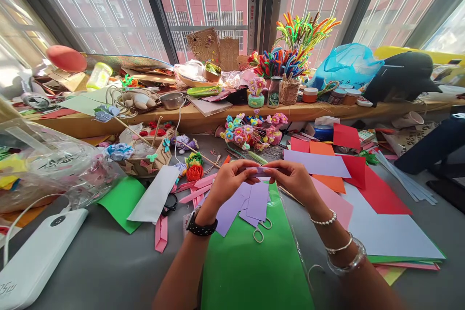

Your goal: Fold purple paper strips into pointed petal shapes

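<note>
Between my two hands is a small piece of purple paper (pixel 262 171), pinched at both ends and held above the table. My left hand (pixel 234 179), with a dark watch strap at the wrist, grips its left end; my right hand (pixel 289 179), with bracelets on the arm, grips the right end. Both hands are closed, thumbs toward me. Below them, several cut purple paper pieces (pixel 257 203) lie on a green sheet (pixel 254 271) in a clear sleeve. Scissors (pixel 258 235) with pale handles rest there, their blades hidden under the purple paper.
Coloured paper sheets (pixel 392 232) are stacked at right. Folded pink strips (pixel 162 235), a white paper (pixel 156 193) and a green paper (pixel 123 203) lie at left, near a white power bank (pixel 39 256). Crocheted flowers (pixel 247 131) and a cluttered wooden ledge (pixel 203 117) stand behind.
</note>
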A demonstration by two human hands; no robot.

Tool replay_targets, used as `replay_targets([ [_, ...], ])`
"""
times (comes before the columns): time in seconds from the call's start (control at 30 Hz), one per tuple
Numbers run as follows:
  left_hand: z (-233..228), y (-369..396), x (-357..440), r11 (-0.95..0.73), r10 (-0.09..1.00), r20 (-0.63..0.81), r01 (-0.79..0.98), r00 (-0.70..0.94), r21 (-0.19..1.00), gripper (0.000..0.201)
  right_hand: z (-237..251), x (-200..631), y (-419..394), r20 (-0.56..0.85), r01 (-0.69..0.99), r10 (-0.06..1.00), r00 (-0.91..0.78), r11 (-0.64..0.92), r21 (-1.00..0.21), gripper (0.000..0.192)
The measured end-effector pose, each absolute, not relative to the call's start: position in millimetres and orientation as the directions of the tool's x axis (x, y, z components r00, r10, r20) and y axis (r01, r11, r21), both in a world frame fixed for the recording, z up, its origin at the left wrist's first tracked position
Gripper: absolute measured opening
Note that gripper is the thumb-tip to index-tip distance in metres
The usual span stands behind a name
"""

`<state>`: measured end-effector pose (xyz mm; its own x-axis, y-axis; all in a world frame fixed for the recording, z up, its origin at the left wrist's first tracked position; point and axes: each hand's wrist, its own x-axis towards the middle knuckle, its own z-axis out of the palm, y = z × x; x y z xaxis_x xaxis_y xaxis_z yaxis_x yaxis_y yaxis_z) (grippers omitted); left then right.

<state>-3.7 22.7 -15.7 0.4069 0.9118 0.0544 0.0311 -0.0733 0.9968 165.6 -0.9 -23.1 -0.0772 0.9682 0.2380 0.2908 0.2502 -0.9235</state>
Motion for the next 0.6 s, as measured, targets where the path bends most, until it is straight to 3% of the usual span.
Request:
replay_targets([
  [0.27,-14.2,21.5,3.6,-0.001,0.94,-0.003,0.012,0.342,1.0,0.016,-28.0,165.4,-0.6,0.24,0.287,0.971,-0.003,0.231,-0.93,0.025],
  [0.6,-16.5,19.8,5.8,-0.056,0.947,0.04,0.04,0.318,0.998,0.017,-27.7,165.2,0.2,0.234,0.295,0.972,0.007,0.221,-0.93,0.026],
])
